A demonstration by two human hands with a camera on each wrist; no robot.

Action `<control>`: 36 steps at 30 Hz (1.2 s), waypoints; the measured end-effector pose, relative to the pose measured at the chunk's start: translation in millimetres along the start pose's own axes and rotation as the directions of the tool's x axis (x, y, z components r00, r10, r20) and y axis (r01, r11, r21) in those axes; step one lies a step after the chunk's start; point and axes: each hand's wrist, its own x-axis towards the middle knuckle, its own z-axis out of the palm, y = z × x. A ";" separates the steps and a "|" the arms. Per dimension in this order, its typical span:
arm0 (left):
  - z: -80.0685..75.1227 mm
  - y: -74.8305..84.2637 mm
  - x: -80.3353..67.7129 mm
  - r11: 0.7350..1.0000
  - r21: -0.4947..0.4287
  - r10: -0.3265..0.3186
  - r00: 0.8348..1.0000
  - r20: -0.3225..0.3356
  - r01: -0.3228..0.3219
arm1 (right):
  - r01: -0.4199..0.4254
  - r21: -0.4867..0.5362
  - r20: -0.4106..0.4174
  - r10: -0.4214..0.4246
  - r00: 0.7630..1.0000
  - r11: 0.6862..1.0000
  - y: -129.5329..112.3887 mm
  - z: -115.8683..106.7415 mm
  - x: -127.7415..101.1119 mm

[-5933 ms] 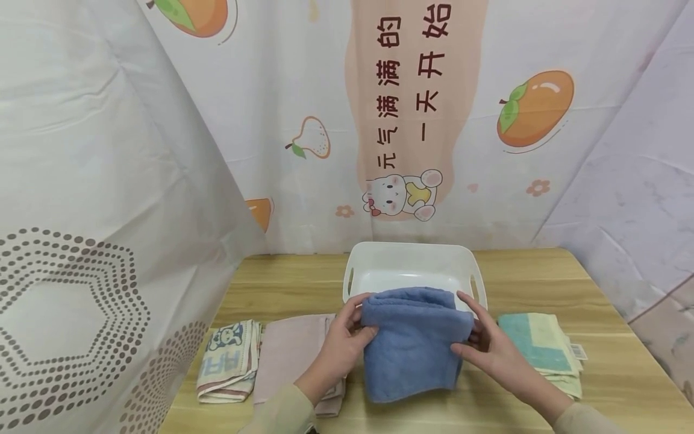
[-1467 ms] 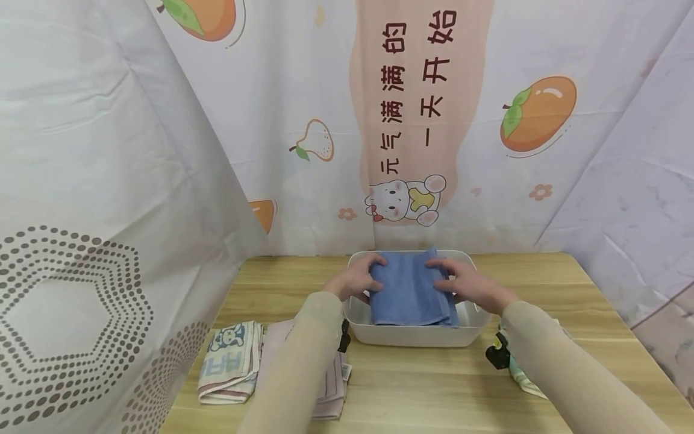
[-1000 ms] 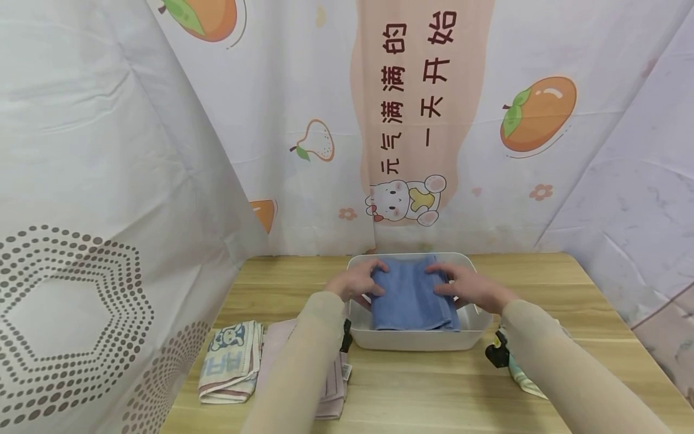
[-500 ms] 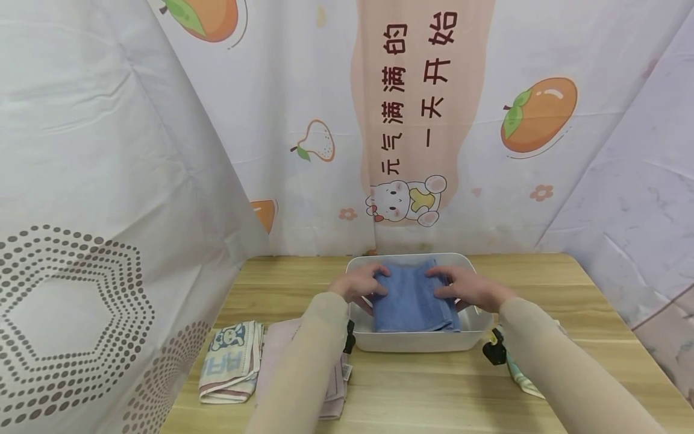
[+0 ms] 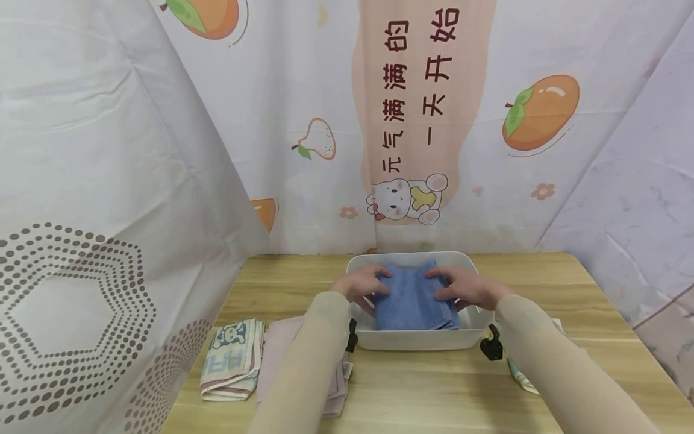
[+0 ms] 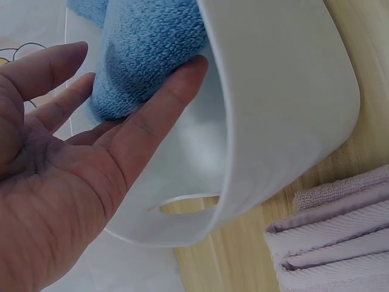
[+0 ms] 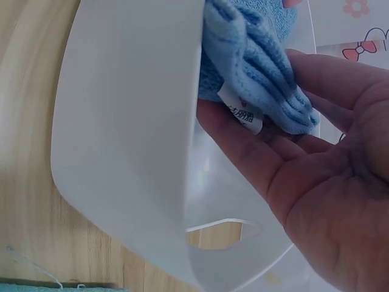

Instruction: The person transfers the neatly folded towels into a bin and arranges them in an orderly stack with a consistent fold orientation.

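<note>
A folded blue towel (image 5: 413, 298) sits inside the white plastic basket (image 5: 417, 342). My left hand (image 5: 360, 284) holds its left side, with the folded edge between thumb and fingers. At the opposite side my right hand (image 5: 468, 287) grips the layered edge. In the right wrist view a white label (image 7: 241, 111) sticks out of the blue towel (image 7: 249, 55) against my fingers. The left wrist view has the rounded blue towel edge (image 6: 152, 55) lying in my left hand (image 6: 79, 164), just inside the basket rim. The towel's underside is hidden.
Left of the basket lie a folded cream patterned towel (image 5: 232, 361) and a folded pink towel (image 5: 276, 349), partly under my left sleeve. A green and yellow towel (image 5: 522, 377) is mostly covered by my right sleeve. A printed curtain (image 5: 303, 199) hangs behind the wooden table (image 5: 423, 392).
Several seconds ago both hands held the blue towel up in front of the basket. It has moved forward into the basket and sunk slightly; the last half second shows almost no movement.
</note>
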 end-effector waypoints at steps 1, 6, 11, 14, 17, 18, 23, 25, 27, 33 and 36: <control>-0.3 0.1 0.1 1.000 -0.003 0.000 1.000 0.004 0.000 | -0.004 0.002 0.000 0.004 1.000 1.000 -0.1 -0.3 0.3; -1.2 1.5 -1.6 1.000 -0.019 -0.013 0.999 0.029 0.014 | -0.021 0.021 0.003 0.021 1.000 1.000 -0.9 -0.9 0.2; -0.7 2.6 -2.8 0.999 -0.032 -0.030 0.999 0.036 0.031 | -0.028 0.023 -0.004 0.028 1.000 0.999 0.2 -0.8 1.1; 0.6 1.7 -1.8 0.999 -0.037 -0.035 0.999 0.029 0.036 | -0.030 0.016 -0.005 0.031 1.000 0.999 1.0 -0.4 1.9; 1.6 0.2 -0.2 0.999 -0.037 -0.038 0.999 0.026 0.039 | -0.031 0.019 -0.005 0.031 0.999 0.999 1.4 0.4 2.7; 1.9 0.0 -0.3 0.998 -0.036 -0.040 0.999 0.026 0.041 | -0.029 0.019 -0.004 0.029 1.000 0.999 1.6 0.7 2.9; 2.9 1.3 -2.7 0.997 -0.042 -0.060 0.998 0.031 0.061 | -0.032 0.021 -0.008 0.032 0.999 0.999 2.1 2.0 4.1; 3.2 1.5 -3.0 0.996 -0.049 -0.068 0.997 0.037 0.070 | -0.042 0.024 -0.005 0.042 0.999 0.999 1.8 2.2 4.1; 3.5 1.4 -2.9 0.995 -0.058 -0.075 0.996 0.043 0.077 | -0.044 0.022 0.005 0.044 0.999 0.999 1.5 2.6 3.6; 4.2 -1.1 -1.1 0.993 -0.075 -0.086 0.995 0.041 0.088 | -0.053 0.023 0.014 0.053 0.999 0.998 1.0 5.1 2.8; 4.9 -2.2 -0.6 0.993 -0.081 -0.087 0.995 0.040 0.090 | -0.057 0.024 0.013 0.056 0.998 0.998 1.9 6.1 3.0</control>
